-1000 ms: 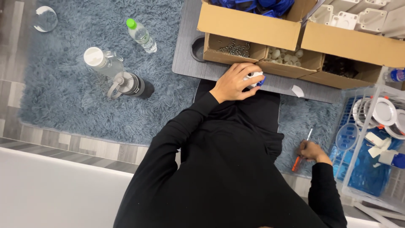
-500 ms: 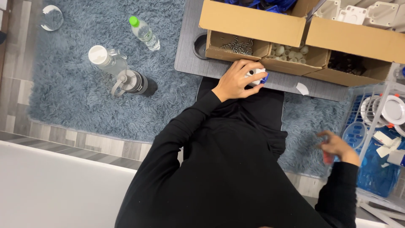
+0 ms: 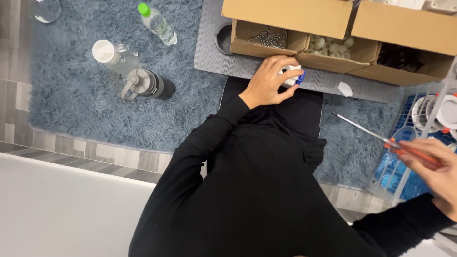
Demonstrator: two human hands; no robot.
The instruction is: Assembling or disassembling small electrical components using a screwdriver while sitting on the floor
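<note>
- Head view: small white-and-blue part [image 3: 293, 76] at upper centre, on grey lap desk [image 3: 209, 57] edge, left hand [image 3: 269, 81] curled round it.
- Right hand [image 3: 438, 173], lower right, fingers closed on orange-handled screwdriver [image 3: 381, 138].
- Cardboard boxes [image 3: 295, 19] up top; bottles [image 3: 143, 83] upper left on blue rug [image 3: 95, 109].

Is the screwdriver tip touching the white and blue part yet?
Apart. The head view shows the screwdriver in the right hand, its tip well clear of the white and blue part under the left hand.

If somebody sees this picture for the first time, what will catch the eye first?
Probably the right hand at the right edge, holding an orange-handled screwdriver raised over the blue shaggy rug. Next, the left hand gripping a small white and blue part on the grey board, just below the open cardboard boxes.
</note>
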